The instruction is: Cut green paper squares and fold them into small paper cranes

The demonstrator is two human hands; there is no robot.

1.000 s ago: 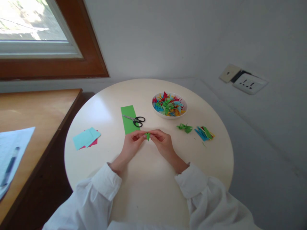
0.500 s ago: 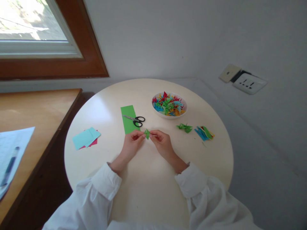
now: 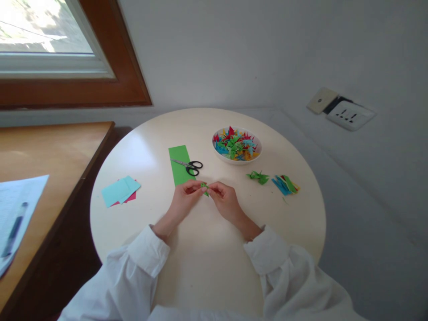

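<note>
A small folded piece of green paper (image 3: 205, 189) is pinched between my two hands over the middle of the table. My left hand (image 3: 187, 196) grips it from the left with thumb and fingertips, and my right hand (image 3: 225, 200) from the right; the fingers hide part of it. Just beyond my left hand lies a green paper strip (image 3: 177, 153), with black-handled scissors (image 3: 193, 168) resting across it. To the right of my hands are green folded paper cranes (image 3: 258, 177), lying close together so that I cannot separate them clearly.
A white bowl (image 3: 230, 161) of colourful paper cranes stands at the back of the round table (image 3: 207, 267). Light blue and red paper squares (image 3: 120, 191) lie left, coloured paper strips (image 3: 285, 184) right. A wooden desk (image 3: 60, 147) with a sheet and a pen is at far left.
The folded green paper has turned between my fingertips and shows a different, more covered shape. Both hands keep their hold in nearly the same place.
</note>
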